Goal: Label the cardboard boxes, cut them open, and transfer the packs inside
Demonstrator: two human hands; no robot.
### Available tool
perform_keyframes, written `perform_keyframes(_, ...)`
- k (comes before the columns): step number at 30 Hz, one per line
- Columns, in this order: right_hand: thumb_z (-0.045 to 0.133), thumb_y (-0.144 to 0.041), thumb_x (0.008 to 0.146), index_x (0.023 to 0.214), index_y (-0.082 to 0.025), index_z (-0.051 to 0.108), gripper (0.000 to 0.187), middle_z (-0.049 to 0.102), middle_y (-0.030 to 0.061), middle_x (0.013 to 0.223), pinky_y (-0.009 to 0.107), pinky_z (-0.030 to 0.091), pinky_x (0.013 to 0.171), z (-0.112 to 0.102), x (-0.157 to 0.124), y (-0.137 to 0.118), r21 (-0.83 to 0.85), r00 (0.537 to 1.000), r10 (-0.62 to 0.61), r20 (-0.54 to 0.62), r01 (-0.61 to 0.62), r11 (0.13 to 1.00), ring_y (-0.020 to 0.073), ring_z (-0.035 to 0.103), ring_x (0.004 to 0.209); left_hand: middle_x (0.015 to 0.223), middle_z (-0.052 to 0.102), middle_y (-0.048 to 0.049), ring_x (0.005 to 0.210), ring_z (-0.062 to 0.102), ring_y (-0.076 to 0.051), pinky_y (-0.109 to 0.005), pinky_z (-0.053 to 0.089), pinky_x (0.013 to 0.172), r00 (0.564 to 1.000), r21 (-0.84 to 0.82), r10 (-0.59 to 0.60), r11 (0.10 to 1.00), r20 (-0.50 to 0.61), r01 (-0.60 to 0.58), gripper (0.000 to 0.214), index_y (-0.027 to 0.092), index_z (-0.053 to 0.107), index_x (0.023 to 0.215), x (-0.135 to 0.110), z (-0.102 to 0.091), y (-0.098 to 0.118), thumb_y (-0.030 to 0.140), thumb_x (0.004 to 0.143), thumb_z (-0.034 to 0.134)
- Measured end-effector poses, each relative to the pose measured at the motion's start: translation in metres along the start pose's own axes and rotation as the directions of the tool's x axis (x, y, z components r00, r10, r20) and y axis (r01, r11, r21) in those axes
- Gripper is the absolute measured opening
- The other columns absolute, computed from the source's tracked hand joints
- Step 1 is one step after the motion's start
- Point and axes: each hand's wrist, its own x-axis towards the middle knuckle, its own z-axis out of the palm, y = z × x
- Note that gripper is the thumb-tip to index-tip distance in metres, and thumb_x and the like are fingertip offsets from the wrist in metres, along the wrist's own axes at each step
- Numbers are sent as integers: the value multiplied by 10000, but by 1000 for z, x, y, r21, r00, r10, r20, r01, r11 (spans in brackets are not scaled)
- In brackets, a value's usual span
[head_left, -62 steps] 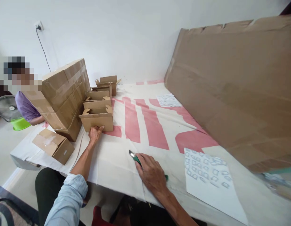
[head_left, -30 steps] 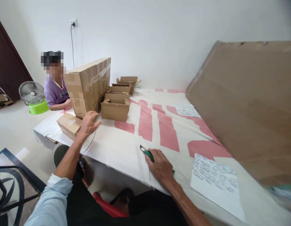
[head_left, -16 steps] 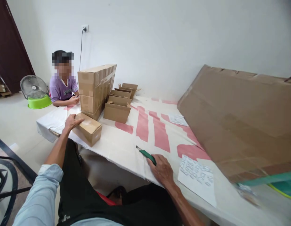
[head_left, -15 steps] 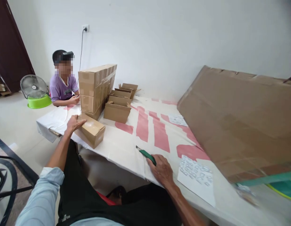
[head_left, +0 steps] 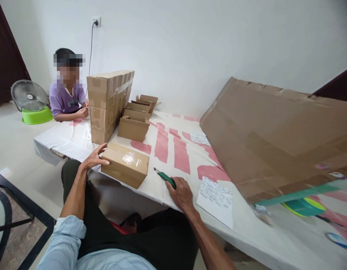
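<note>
A closed cardboard box [head_left: 125, 162] with shiny clear tape on its top lies at the table's near edge. At its left end is my left hand [head_left: 95, 158], with the thumb on the near side and the fingers at the far top edge. My right hand [head_left: 181, 193] rests on the table to the right of the box, wrapped round a green utility knife [head_left: 167, 179]. The knife's metal blade is out and points toward the box, apart from it. Beside my right hand lies a white sheet with blue writing [head_left: 214, 202].
Taped boxes [head_left: 99, 107] are stacked behind the left hand. Several open cartons [head_left: 133, 128] stand next to them. A large cardboard sheet [head_left: 269, 142] leans on the right. A person in purple [head_left: 68, 101] sits across the table, near a fan [head_left: 30, 95].
The closed box has moved right and turned more crosswise, its left end in my left hand. My right hand still holds the knife. The view has shifted to the right.
</note>
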Motion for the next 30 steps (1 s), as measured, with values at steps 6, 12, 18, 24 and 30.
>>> perform_keyframes(6, 498, -473, 1012, 1045, -224, 680, 309, 703, 142, 1032, 468, 504, 914, 1, 0, 1, 6, 1000, -4, -10, 4, 1000, 316, 602, 992, 1445, 689, -150, 1377, 589, -391, -510, 451, 1195, 983, -122, -27, 991, 180, 50, 1155, 184, 529, 1582, 6, 12, -17, 358, 528, 970)
perform_keyframes(12, 499, -533, 1005, 1034, -224, 693, 366, 710, 151, 1029, 491, 518, 921, -3, 1, 0, 48, 1000, 23, -17, -22, 999, 321, 606, 996, 1417, 711, -145, 1352, 610, -392, -498, 500, 1146, 987, -138, 10, 990, 162, 13, 1144, 176, 507, 1600, -4, 27, -24, 345, 564, 964)
perform_keyframes(18, 558, -658, 967, 1108, -198, 723, 508, 722, 171, 1145, 530, 571, 939, -23, 27, -50, 394, 967, 244, -67, -199, 897, 317, 670, 1050, 1655, 488, -183, 1568, 397, -421, -509, 392, 1272, 995, -78, 87, 994, 58, -82, 1364, 211, 343, 1705, -20, 38, -30, 435, 539, 1014)
perform_keyframes(24, 678, -673, 896, 1346, -206, 697, 649, 715, 177, 1376, 480, 614, 908, -44, 57, -128, 685, 942, 299, 152, -319, 655, 310, 711, 1125, 1705, 351, -207, 1578, 370, -406, -542, 375, 1275, 995, 13, 98, 995, -2, -98, 1386, 230, 316, 1708, -32, 53, -22, 496, 542, 1016)
perform_keyframes(30, 686, -654, 873, 1282, -190, 761, 623, 773, 147, 1289, 493, 553, 1035, -48, 53, -113, 669, 913, 362, 189, -389, 633, 323, 684, 1200, 1704, 366, -220, 1587, 347, -437, -489, 526, 1088, 993, 8, 115, 993, 2, -115, 1398, 260, 232, 1731, -38, 65, -11, 443, 574, 996)
